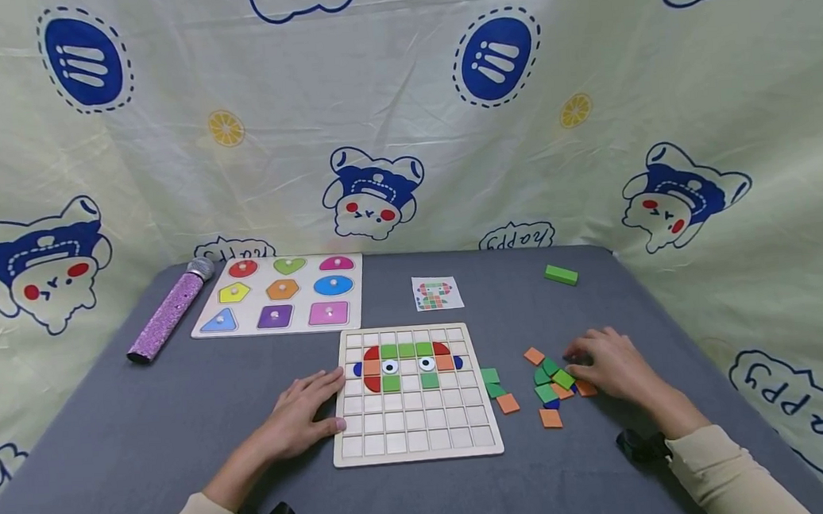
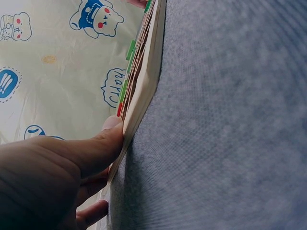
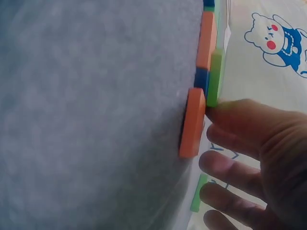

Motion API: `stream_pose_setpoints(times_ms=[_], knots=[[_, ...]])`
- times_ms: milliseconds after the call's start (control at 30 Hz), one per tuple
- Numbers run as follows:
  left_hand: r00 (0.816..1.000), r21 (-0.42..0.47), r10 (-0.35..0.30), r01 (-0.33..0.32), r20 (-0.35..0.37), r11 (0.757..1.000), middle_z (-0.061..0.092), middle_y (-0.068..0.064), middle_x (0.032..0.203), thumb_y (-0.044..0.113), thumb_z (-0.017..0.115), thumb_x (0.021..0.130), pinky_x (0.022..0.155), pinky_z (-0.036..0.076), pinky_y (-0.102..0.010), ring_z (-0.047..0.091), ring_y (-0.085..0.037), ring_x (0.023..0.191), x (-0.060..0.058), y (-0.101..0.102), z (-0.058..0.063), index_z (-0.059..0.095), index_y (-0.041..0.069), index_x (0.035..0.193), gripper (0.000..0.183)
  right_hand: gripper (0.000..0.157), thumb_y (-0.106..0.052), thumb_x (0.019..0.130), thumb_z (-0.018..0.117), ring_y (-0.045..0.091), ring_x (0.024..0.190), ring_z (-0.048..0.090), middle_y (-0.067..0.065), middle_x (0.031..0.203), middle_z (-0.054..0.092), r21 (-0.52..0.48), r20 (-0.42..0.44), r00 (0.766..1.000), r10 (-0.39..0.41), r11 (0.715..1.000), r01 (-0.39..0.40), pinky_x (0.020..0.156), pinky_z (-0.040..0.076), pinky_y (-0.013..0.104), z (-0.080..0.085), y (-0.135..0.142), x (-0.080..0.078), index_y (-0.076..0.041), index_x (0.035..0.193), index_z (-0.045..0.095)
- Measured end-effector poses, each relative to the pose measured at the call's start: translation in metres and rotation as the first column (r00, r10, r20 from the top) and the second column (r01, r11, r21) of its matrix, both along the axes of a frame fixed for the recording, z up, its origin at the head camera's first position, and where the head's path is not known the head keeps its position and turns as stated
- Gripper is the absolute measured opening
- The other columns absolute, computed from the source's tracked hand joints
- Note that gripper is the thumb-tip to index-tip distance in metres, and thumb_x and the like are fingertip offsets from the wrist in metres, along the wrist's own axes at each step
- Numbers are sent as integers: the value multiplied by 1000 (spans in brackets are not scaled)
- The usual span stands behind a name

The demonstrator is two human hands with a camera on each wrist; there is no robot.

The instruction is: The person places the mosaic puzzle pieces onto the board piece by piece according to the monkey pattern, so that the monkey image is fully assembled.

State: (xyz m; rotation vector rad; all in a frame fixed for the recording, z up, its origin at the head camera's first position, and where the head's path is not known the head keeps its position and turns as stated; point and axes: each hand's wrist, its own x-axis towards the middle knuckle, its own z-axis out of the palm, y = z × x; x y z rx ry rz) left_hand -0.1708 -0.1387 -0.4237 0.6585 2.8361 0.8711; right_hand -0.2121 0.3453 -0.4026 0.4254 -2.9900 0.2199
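Observation:
My left hand (image 1: 301,416) rests along the left edge of a white gridded puzzle board (image 1: 417,444), its thumb and fingertips against the rim. Set into the grid's upper rows are green squares (image 1: 407,350), orange squares, red rounded corner pieces (image 1: 373,384), blue rounded pieces and two eye tiles (image 1: 390,366). Over the right side of a loose tile pile hovers my right hand (image 1: 616,366), thumb and index finger apart. In the right wrist view its thumb tip is right at a green tile (image 3: 215,79), near an orange tile (image 3: 193,124).
Behind the board lie a shape puzzle (image 1: 299,294) with knobbed pieces, a glittery purple microphone (image 1: 172,313) and a small pattern card (image 1: 438,293). A green block (image 1: 561,275) sits at the back right. Several loose tiles (image 1: 508,403) lie between board and right hand.

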Motion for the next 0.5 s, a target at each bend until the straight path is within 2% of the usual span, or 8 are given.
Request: stream_pose_setpoints(times_ms=[233, 400, 500], knots=[[1000, -2, 3, -3, 2, 1000, 35, -10, 153, 31, 66, 88, 108, 15, -66, 27, -38, 141, -1, 0, 0, 40, 6, 143, 66, 24, -31, 80, 73, 20, 87, 47, 1, 93, 62, -22, 53, 998, 47, 999, -46, 70, 33, 36, -1, -6, 1, -16, 99, 72], [1000, -6, 1, -1, -7, 1000, 36, -10, 152, 30, 66, 87, 108, 17, -66, 28, -38, 140, -1, 1, -1, 41, 5, 143, 66, 26, -32, 79, 74, 23, 91, 50, 2, 96, 62, -20, 67, 996, 64, 998, -63, 74, 37, 44, -2, -9, 3, -16, 100, 72], [1000, -8, 0, 0, -11, 1000, 36, -10, 152, 30, 66, 87, 107, 18, -66, 28, -38, 140, -1, 1, -1, 41, 5, 142, 65, 28, -32, 78, 75, 23, 91, 49, 2, 97, 62, -26, 73, 994, 78, 997, -77, 75, 37, 43, -2, -11, 5, -16, 101, 72]])
